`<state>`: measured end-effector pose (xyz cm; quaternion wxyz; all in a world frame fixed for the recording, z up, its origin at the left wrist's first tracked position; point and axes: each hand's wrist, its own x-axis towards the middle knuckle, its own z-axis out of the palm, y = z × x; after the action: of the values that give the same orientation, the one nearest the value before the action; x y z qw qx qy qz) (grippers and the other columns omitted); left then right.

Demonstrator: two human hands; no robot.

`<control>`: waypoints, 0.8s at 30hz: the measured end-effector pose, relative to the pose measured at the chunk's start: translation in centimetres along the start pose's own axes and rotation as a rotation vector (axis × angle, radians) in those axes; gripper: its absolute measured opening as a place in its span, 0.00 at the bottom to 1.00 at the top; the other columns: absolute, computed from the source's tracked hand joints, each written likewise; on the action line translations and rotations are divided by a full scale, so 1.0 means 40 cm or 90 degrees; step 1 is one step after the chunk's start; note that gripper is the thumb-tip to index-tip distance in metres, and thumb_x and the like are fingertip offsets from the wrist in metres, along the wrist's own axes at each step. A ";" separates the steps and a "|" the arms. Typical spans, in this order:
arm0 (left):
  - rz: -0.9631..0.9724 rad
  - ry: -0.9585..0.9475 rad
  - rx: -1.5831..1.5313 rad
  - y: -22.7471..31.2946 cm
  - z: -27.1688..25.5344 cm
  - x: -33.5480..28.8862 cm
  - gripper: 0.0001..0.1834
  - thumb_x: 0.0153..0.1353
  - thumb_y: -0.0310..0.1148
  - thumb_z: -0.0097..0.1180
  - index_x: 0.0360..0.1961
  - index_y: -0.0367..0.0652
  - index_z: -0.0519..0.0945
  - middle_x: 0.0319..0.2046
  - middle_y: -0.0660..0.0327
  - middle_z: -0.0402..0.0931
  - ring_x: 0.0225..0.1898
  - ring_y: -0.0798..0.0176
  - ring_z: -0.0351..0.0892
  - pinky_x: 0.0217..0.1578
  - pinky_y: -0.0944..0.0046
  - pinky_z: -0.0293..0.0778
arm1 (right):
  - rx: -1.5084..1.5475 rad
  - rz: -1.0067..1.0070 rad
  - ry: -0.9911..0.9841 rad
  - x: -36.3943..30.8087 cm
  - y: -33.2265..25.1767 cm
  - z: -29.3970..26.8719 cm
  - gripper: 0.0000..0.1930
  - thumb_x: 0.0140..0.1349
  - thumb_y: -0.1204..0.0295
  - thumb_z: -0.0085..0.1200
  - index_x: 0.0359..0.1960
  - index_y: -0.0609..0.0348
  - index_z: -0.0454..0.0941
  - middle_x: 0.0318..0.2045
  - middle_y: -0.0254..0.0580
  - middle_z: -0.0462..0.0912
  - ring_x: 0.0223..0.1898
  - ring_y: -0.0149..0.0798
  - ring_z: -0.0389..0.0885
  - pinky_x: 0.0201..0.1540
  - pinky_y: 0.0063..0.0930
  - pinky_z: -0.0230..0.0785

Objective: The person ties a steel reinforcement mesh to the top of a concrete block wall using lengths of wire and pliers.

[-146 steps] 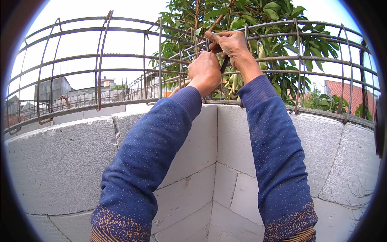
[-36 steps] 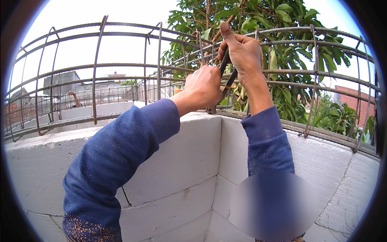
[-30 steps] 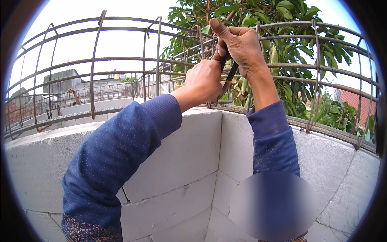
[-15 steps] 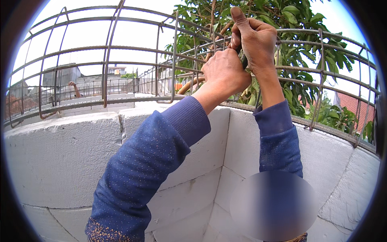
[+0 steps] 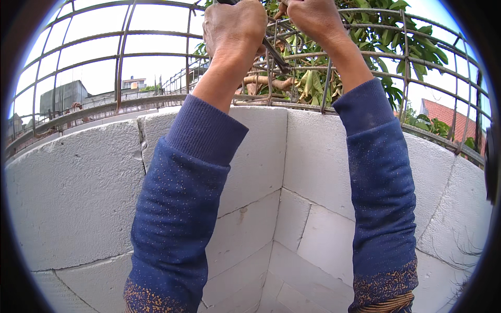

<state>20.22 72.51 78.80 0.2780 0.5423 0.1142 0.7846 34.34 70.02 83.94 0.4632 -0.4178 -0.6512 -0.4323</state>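
Both my arms, in blue sleeves, reach up to a rusty rebar cage (image 5: 156,99) that runs along the top of a white block wall (image 5: 73,182). My left hand (image 5: 235,26) is closed around a dark slim tool (image 5: 275,56), whose end sticks out down and to the right between the bars. My right hand (image 5: 313,18) is just to its right, fingers curled on the cage's bars at the frame's top edge. What its fingertips pinch is cut off by the rim.
The block wall forms an inside corner (image 5: 284,156) straight ahead. A leafy tree (image 5: 365,47) stands behind the cage. Distant buildings (image 5: 62,96) are at the left and a red roof (image 5: 443,112) at the right.
Both hands have risen to the top edge of the picture and sit closer to the camera. The left hand keeps hold of the dark tool. More of the wall corner shows below.
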 end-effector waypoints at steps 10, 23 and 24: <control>0.071 -0.042 0.237 -0.018 -0.113 -0.001 0.22 0.51 0.34 0.51 0.37 0.23 0.83 0.25 0.45 0.82 0.25 0.51 0.85 0.40 0.52 0.80 | -0.580 -0.409 -0.367 -0.127 0.065 0.095 0.19 0.62 0.70 0.50 0.55 0.46 0.82 0.60 0.36 0.78 0.65 0.42 0.70 0.73 0.39 0.56; 0.136 0.002 0.335 -0.072 -0.110 0.001 0.18 0.47 0.34 0.48 0.29 0.31 0.84 0.30 0.43 0.84 0.39 0.39 0.84 0.50 0.47 0.75 | -0.487 -0.332 -0.479 -0.165 0.052 0.142 0.31 0.64 0.70 0.50 0.70 0.34 0.64 0.66 0.28 0.73 0.69 0.30 0.65 0.71 0.35 0.54; 0.148 0.006 0.338 -0.058 -0.105 0.008 0.17 0.47 0.34 0.48 0.28 0.31 0.84 0.30 0.43 0.84 0.39 0.39 0.84 0.50 0.47 0.75 | -0.508 -0.365 -0.418 -0.168 0.081 0.163 0.30 0.65 0.70 0.49 0.70 0.33 0.65 0.64 0.28 0.74 0.68 0.29 0.66 0.69 0.35 0.56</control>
<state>17.04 75.12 76.31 0.0342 0.6016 0.2540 0.7566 37.33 76.14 76.76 -0.0911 -0.4791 -0.6344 -0.5997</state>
